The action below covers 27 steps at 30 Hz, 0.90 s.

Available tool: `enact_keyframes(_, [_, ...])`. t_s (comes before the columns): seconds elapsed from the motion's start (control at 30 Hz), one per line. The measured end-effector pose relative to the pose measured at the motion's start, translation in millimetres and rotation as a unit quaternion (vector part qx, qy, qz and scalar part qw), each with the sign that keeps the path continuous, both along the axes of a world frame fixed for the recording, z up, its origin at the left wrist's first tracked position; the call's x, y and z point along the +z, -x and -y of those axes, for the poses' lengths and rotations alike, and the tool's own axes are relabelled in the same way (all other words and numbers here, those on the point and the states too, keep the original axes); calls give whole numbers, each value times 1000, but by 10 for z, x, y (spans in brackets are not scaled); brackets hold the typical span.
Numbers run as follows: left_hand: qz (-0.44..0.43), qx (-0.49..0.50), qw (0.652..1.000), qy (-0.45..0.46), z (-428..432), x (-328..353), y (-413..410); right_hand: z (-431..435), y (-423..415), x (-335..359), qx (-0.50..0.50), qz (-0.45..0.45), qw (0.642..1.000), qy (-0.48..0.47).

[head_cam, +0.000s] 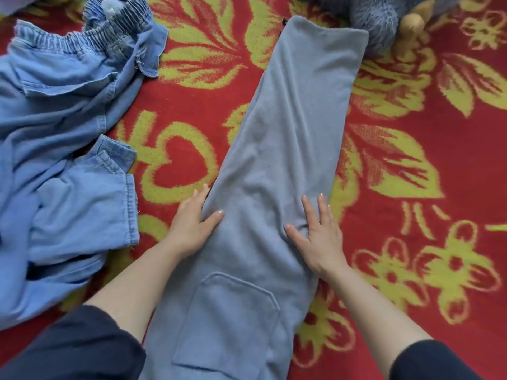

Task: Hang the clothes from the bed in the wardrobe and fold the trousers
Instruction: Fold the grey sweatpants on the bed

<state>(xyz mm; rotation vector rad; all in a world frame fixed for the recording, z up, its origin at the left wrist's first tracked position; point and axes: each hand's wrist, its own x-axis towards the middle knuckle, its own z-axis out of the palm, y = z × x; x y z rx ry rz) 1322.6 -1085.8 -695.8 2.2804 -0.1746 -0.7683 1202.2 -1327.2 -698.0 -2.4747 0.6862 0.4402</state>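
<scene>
Grey-blue fleece trousers (288, 127) lie lengthwise down the middle of the red blanket, legs doubled one over the other, a patch pocket showing near the bottom. My left hand (193, 222) lies flat at the trousers' left edge, its thumb resting on the cloth. My right hand (317, 233) presses flat on the right side of the same garment with fingers spread. Light denim trousers (60, 138) with an elastic waistband lie crumpled at the left, apart from both hands.
The red blanket with a yellow-green flower pattern (428, 165) covers the whole surface. A grey plush toy (381, 17) with tan parts sits at the top right, touching the far end of the fleece trousers.
</scene>
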Motion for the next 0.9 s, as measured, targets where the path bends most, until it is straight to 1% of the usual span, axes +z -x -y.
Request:
enact_keyframes(0.07, [-21,49,999,12,-164,68,349,-219,328,66,-67,19,997,-25])
enact_keyframes(0.13, [-51,124,988,73,-289,159,662,-488,625,132,-142,59,987,-36])
enact_keyframes(0.17, [-72,157,981,93,-355,192,811,-624,767,142,-199,88,974,-61])
enact_keyframes(0.2, [-96,175,975,101,-442,216,972,-755,892,147,-274,110,949,-108])
enact_keyframes(0.23, [-120,174,972,99,-546,231,1131,-873,995,154,-353,117,913,-167])
enact_keyframes(0.27, [-142,165,972,92,-661,232,1278,-960,1088,155,-406,101,882,-216])
enact_keyframes(0.3, [-163,155,971,85,-779,229,1408,-1020,1168,162,-415,72,874,-241])
enact_keyframes(0.33, [-188,151,967,85,-904,229,1512,-1051,1250,167,-400,51,880,-251])
enact_keyframes(0.4, [-257,159,945,122,-1111,271,1648,-1070,1396,195,-391,71,885,-243])
enact_keyframes(0.47, [-304,162,925,159,-1242,319,1759,-1093,1547,264,-426,102,867,-238])
enact_keyframes(0.5, [-306,161,925,159,-1285,327,1838,-1104,1645,278,-435,91,865,-235])
enact_keyframes(0.57, [-294,153,935,126,-1374,310,2056,-1163,1889,299,-414,26,873,-255])
enact_keyframes(0.63, [-298,144,940,88,-1494,286,2322,-1295,2172,313,-373,-28,870,-320])
enact_keyframes(0.7, [-305,138,939,77,-1628,267,2584,-1476,2443,320,-350,-52,854,-381])
enact_keyframes(0.77, [-298,145,940,79,-1724,259,2803,-1667,2714,279,-329,-70,856,-392])
enact_keyframes(0.83, [-288,163,940,87,-1745,270,2955,-1827,2919,251,-335,-61,859,-383])
enact_keyframes(0.9, [-277,181,938,103,-1703,304,3060,-1910,3044,262,-386,-33,838,-385])
